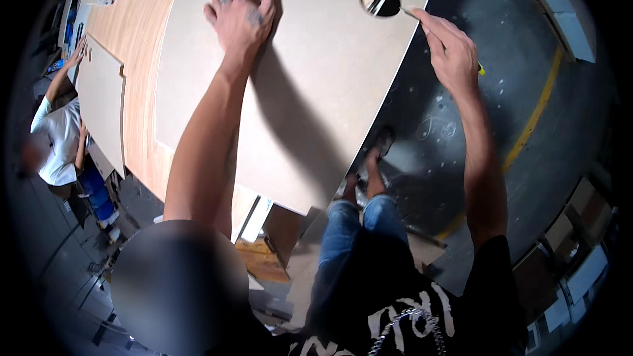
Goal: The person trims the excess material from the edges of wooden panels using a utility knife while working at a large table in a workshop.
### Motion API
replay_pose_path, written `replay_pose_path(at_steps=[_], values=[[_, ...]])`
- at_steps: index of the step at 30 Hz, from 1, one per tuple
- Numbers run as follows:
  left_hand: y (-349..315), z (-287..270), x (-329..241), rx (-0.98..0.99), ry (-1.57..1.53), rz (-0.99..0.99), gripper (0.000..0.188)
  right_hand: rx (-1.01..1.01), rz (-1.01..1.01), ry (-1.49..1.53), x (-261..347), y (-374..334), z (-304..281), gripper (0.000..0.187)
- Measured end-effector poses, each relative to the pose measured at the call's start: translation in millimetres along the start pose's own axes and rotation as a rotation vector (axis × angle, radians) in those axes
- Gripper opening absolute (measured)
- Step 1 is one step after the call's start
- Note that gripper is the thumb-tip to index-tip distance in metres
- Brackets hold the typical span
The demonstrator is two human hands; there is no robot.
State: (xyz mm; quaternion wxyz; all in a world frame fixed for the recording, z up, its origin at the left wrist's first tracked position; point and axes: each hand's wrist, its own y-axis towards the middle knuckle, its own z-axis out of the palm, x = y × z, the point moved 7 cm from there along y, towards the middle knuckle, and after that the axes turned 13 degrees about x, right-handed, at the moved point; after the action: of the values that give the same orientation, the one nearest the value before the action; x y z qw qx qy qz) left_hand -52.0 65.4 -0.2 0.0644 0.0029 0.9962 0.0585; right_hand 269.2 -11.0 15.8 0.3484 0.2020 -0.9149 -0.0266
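Observation:
A large pale beige panel (300,86) lies before me, with a round hole (394,6) near its right edge and part of a second one above it. My left hand (244,13) presses down on the panel's upper part, fingers apart and nothing held. Closed around a thin tool, my right hand (455,53) is at the panel's right edge. The tool's narrow tip (407,11) meets the rim of the hole, and a yellow end (481,68) shows behind the hand. Most of the tool is hidden in my grip, so its exact kind is unclear.
Under the panel is a wood-grain board (142,46). At the left a co-worker in a white shirt (62,135) handles another beige panel (102,99). The dark floor (448,112) has a yellow line (537,112); more boards (570,237) stand at the lower right.

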Motion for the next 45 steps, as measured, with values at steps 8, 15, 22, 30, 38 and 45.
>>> replay_pose_path(at_steps=[8,15,22,30,38,45], values=[[-4.6,-7.0,9.6,0.016,0.083,-0.096,0.057,0.34,0.058,0.083,155.6,-171.6,92.8,0.04],[-1.7,-1.9,-2.4,0.004,0.019,-0.004,0.07,0.499,0.014,0.445,180.3,-262.2,109.6,0.036],[-0.7,0.5,4.3,0.132,-0.011,-0.094,0.073,-0.403,0.288,0.697,-83.0,-10.2,8.5,0.032],[-4.5,-1.6,-1.5,0.161,-0.022,-0.114,0.075,-0.438,0.31,0.446,-148.3,96.3,-12.6,0.033],[-3.2,-0.3,2.5,0.173,-0.019,-0.116,0.078,-0.365,0.192,0.271,-135.3,94.4,-27.8,0.032],[-1.6,2.5,3.6,0.185,-0.025,-0.106,0.076,-0.309,0.098,0.24,-88.7,62.8,-16.8,0.028]])
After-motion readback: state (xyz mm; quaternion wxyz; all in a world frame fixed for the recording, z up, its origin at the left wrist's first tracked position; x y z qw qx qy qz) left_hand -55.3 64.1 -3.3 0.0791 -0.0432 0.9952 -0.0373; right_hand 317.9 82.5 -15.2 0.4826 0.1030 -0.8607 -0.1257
